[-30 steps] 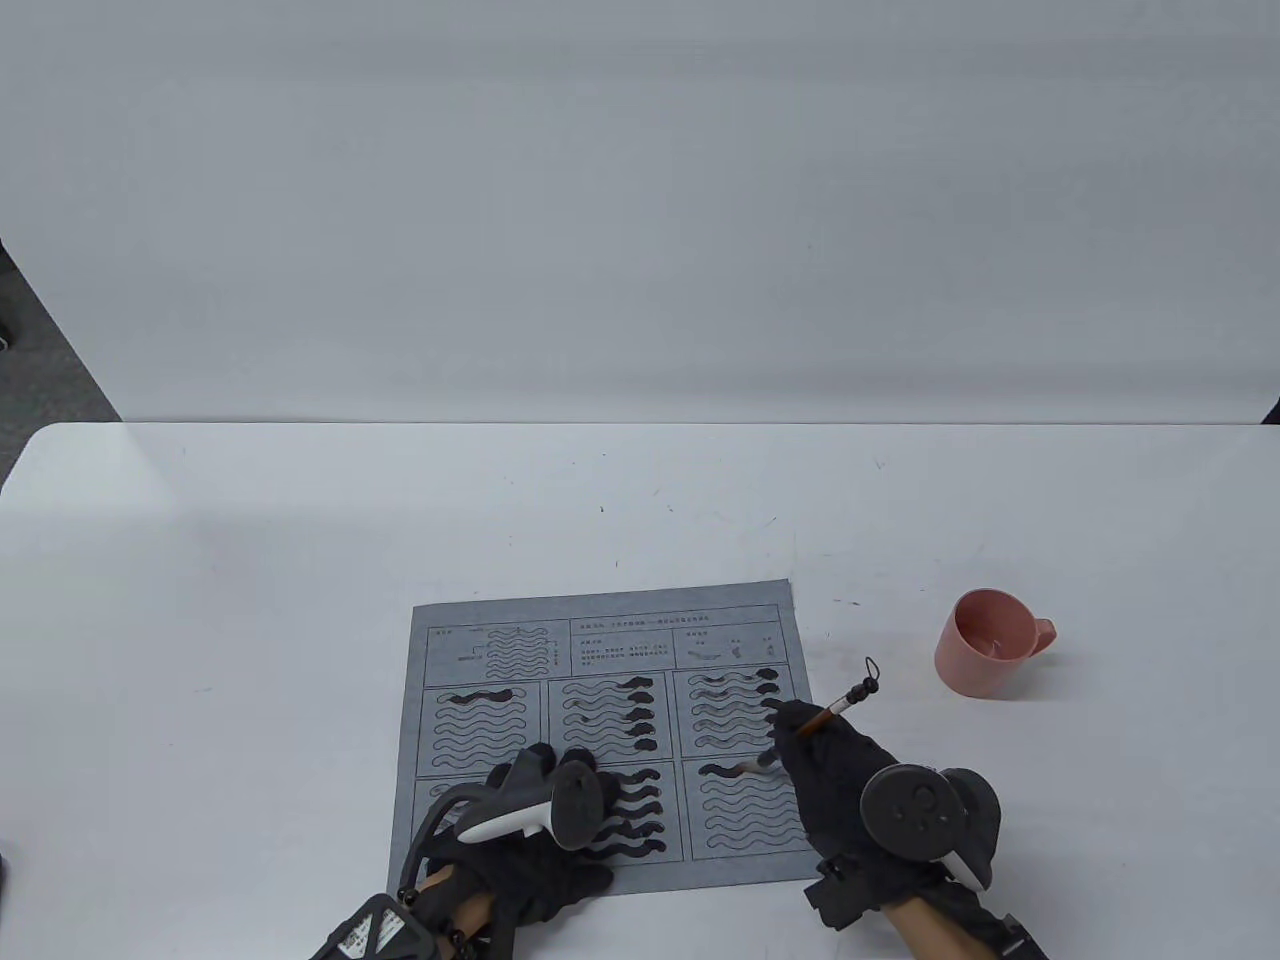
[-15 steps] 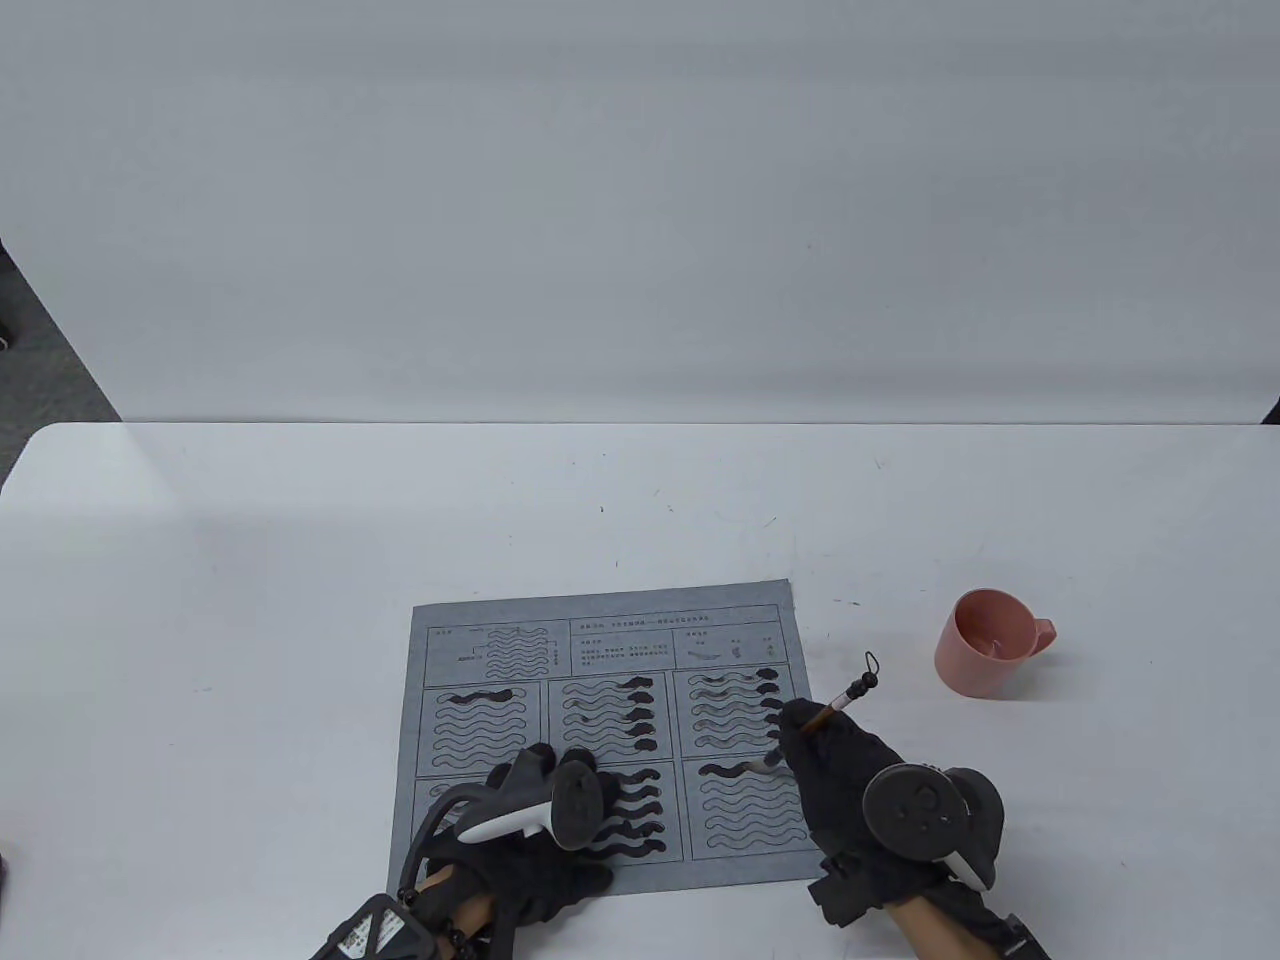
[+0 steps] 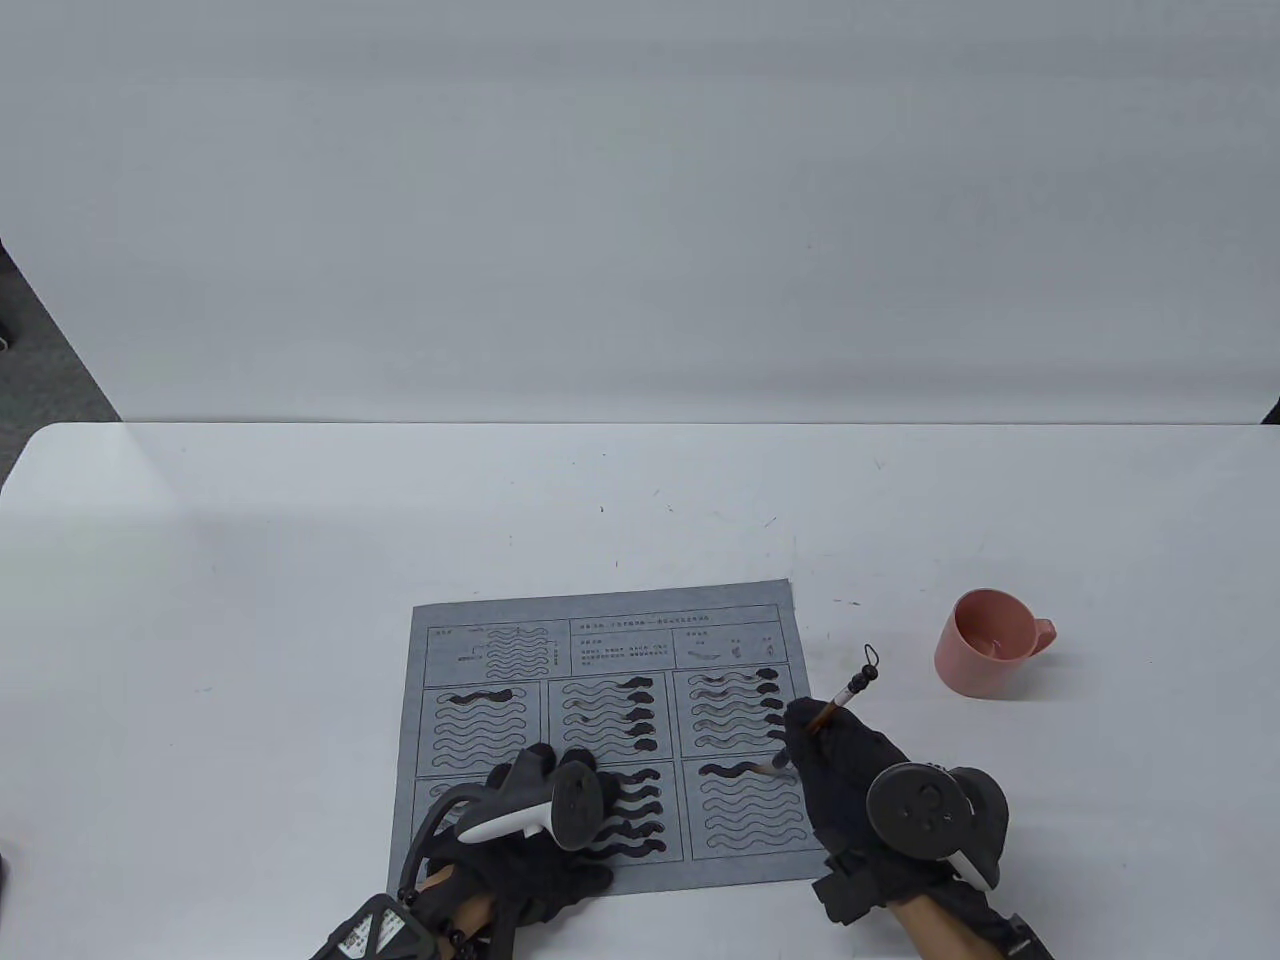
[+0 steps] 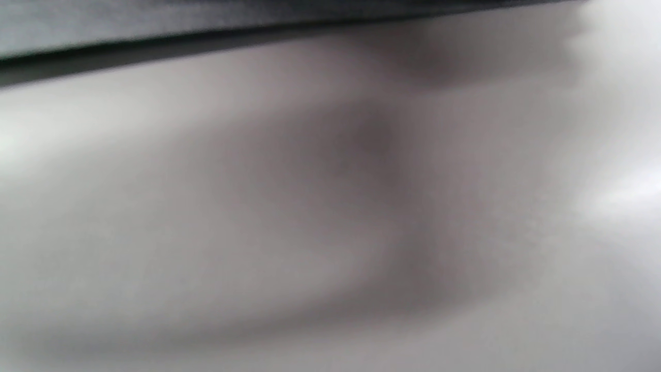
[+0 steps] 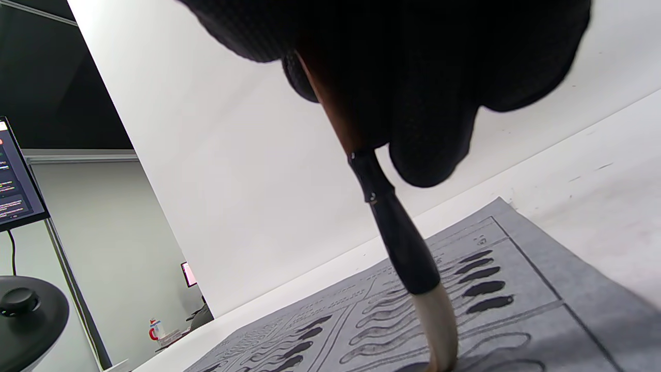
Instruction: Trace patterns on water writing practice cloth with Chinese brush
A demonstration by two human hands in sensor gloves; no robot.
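A grey water writing cloth [image 3: 600, 735] printed with panels of wavy lines lies flat on the white table; it also shows in the right wrist view [image 5: 542, 310]. Several waves carry dark wet strokes. My right hand [image 3: 830, 750] grips a Chinese brush [image 3: 845, 700] with a brown and black handle. The brush [image 5: 403, 243] bends its pale tip onto the top wave of the lower right panel. My left hand [image 3: 540, 800] rests flat on the cloth's lower left area. The left wrist view is a blur.
A pink cup [image 3: 985, 642] stands on the table [image 3: 300, 560] to the right of the cloth, handle to the right. A white wall rises behind the table. A monitor [image 5: 15, 170] shows at far left in the right wrist view.
My right hand and the brush have moved slightly right along the top wave of the lower right panel, and the dark stroke is longer. The left hand has not moved.
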